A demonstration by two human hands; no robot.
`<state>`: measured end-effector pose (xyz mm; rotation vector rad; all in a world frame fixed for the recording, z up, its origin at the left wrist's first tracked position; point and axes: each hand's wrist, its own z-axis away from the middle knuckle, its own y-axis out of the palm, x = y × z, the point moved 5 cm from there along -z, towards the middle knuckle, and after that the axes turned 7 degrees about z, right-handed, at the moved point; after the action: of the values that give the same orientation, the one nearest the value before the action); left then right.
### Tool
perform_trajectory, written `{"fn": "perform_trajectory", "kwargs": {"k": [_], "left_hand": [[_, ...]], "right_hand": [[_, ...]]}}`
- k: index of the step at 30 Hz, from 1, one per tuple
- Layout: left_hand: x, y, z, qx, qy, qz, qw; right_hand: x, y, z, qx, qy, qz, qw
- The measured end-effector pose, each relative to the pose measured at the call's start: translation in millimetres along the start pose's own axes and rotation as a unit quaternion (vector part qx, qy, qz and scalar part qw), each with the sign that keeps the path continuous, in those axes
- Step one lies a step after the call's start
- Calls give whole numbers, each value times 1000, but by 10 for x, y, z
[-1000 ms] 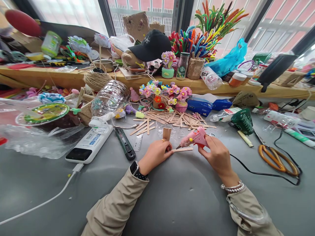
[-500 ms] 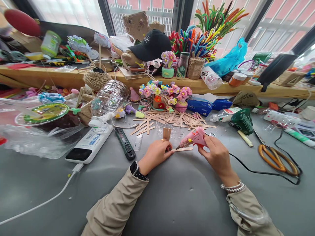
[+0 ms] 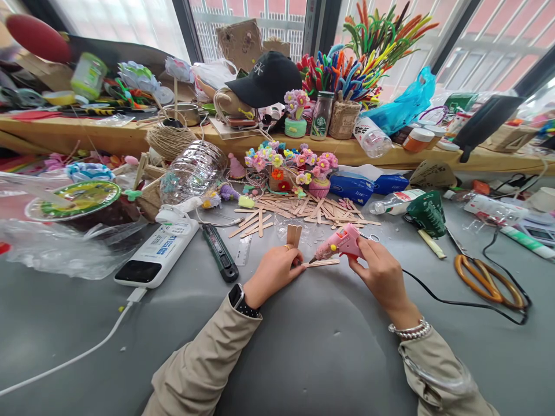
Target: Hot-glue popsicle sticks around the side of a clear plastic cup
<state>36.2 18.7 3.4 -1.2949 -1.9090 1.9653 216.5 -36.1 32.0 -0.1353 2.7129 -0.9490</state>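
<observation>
My right hand (image 3: 378,267) is wrapped around a pink glue gun (image 3: 338,242), whose nozzle points down and left. Its tip is close to a wooden craft stick (image 3: 324,263) lying flat on the grey table; whether they touch I cannot tell. My left hand (image 3: 275,270) is closed around a few upright craft sticks (image 3: 293,236), their rounded tops showing above the fingers. Those fingers also rest by the left end of the flat stick and hide the lower ends of the upright ones. A loose pile of craft sticks (image 3: 312,209) lies behind both hands.
Left of my hands lie a green-black utility knife (image 3: 220,253), a clear ruler (image 3: 243,251) and a white power bank (image 3: 156,252). Orange-handled scissors (image 3: 489,281) and the glue gun's black cord (image 3: 455,303) are at right. Flower crafts (image 3: 318,173) stand behind the pile.
The glue gun and my right hand have shifted very slightly, with the nozzle still by the flat stick. My left hand keeps its place.
</observation>
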Motion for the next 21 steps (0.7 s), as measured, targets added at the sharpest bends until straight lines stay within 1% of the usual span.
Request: {"fn": "perform_trajectory", "kwargs": {"k": [9, 21], "left_hand": [[5, 2, 3, -5, 4, 6, 1000], [8, 9, 1, 1, -1, 6, 1000]], "right_hand": [[2, 2, 0, -1, -11, 1, 1000], [12, -11, -18, 7, -9, 2, 1000]]}}
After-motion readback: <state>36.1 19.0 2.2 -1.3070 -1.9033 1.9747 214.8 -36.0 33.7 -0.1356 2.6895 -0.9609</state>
